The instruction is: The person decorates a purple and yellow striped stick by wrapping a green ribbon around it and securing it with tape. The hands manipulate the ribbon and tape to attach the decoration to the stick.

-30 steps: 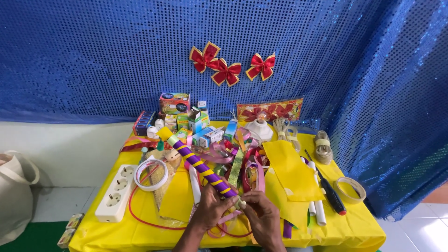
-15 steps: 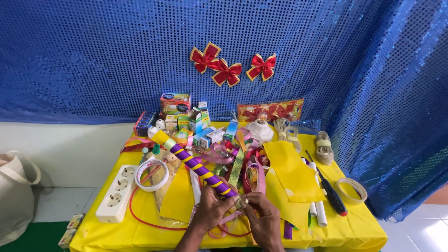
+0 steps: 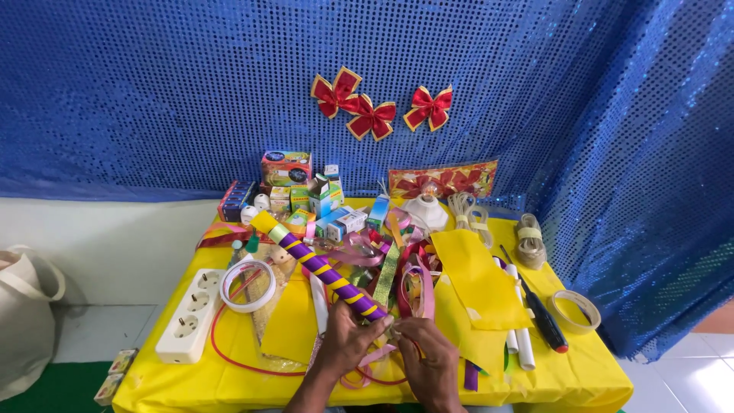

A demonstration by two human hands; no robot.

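Observation:
A long tube wrapped in purple and yellow ribbon (image 3: 321, 268) lies slanted across the yellow table (image 3: 581, 367), its far end up left and its near end by my hands. My left hand (image 3: 348, 344) grips the near end of the tube from the left. My right hand (image 3: 428, 359) pinches the ribbon end at the tube's tip, fingers closed together. Pink ribbon loops (image 3: 367, 375) trail under both hands.
A white power strip (image 3: 191, 313) with a red cord lies at the left. A tape roll (image 3: 247, 284), yellow sheets (image 3: 478, 279), loose ribbons, small boxes (image 3: 287, 168), a screwdriver (image 3: 539, 310), white sticks and another tape roll (image 3: 575, 310) crowd the table. Red bows (image 3: 371, 116) hang on the blue sequin backdrop.
The tube's far end has shifted slightly left. Both hands stay at its near end, fingers working at the tip.

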